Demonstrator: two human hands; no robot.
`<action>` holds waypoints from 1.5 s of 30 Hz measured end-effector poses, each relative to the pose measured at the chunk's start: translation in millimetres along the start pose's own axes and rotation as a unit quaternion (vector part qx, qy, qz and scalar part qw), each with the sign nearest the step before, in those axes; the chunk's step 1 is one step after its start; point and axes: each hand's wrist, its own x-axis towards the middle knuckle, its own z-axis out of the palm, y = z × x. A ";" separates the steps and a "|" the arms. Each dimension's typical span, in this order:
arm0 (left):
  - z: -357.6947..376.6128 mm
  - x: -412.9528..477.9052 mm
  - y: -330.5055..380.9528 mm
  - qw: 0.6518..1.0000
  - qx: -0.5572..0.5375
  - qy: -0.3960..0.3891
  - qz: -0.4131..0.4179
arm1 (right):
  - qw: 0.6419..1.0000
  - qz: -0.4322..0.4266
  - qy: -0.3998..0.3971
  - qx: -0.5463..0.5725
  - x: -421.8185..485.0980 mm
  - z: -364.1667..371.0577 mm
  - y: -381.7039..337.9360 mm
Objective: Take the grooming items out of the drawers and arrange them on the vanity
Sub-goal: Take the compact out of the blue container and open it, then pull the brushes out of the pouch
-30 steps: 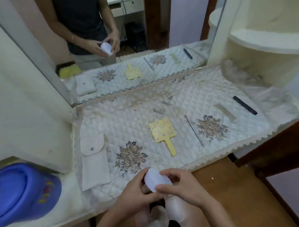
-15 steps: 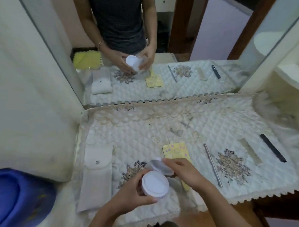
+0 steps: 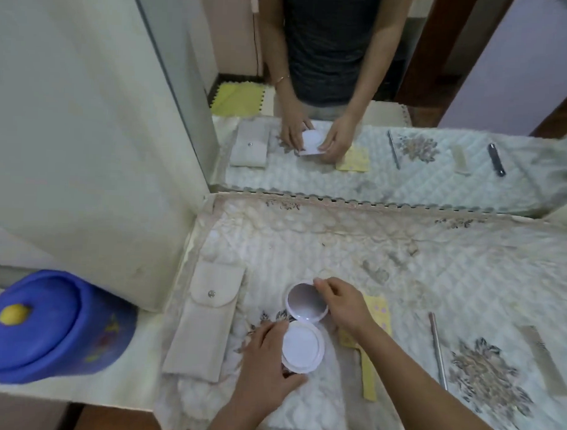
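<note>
A round white compact (image 3: 303, 345) lies open over the quilted vanity cover (image 3: 468, 275), its mirrored lid (image 3: 306, 305) tipped back. My left hand (image 3: 269, 370) grips the compact's base from the left. My right hand (image 3: 343, 303) holds the lid's far edge with its fingertips. A yellow hand mirror (image 3: 371, 358) lies partly under my right forearm. To its right rest a thin metal file (image 3: 437, 348) and a pale comb (image 3: 542, 359). A beige snap pouch (image 3: 206, 322) lies at the cover's left.
A blue lidded tub (image 3: 50, 325) with a yellow knob stands at the lower left. A white side panel (image 3: 84, 141) walls the left. The wall mirror (image 3: 378, 89) behind reflects a person's torso, hands and the laid-out items.
The compact has moved from in front of me to above the cover, and its lid has swung fully open. The view has tilted down and closer to the vanity.
</note>
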 end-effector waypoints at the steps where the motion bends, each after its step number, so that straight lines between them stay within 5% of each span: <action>1: 1.9 0.3 -1.8 1.000 0.022 0.002 0.010 | 1.000 -0.008 -0.007 0.001 0.0 -2.2 2.4; 9: 2.0 6.1 -0.7 0.994 0.054 0.077 0.060 | 0.998 0.027 -0.013 0.063 8.2 -16.0 5.3; 14: -3.8 4.5 9.9 0.998 0.055 0.019 0.018 | 0.998 0.031 0.001 0.048 15.3 -12.5 1.3; 19: 1.6 0.8 3.3 0.990 0.119 0.046 0.051 | 0.999 0.018 0.022 0.037 8.0 -9.9 2.5; 23: -6.7 -5.3 -0.1 0.992 0.070 0.080 0.069 | 0.999 -0.009 0.027 0.016 1.5 -10.8 5.1; 27: -38.6 -8.3 -7.1 0.977 -0.026 0.202 -0.058 | 0.999 -0.015 0.048 -0.015 -1.8 -6.3 1.5; 31: -72.7 -2.0 -25.8 0.966 0.037 0.201 -0.158 | 0.984 -0.084 0.105 -0.115 -3.5 4.3 -11.9; 39: -96.5 23.5 -45.8 0.971 0.010 0.143 -0.191 | 0.922 -0.237 -0.108 -0.288 11.2 72.5 -70.0; 45: -103.6 30.9 -55.2 0.972 0.002 0.119 -0.204 | 0.865 -0.280 -0.157 -0.385 32.7 97.0 -76.8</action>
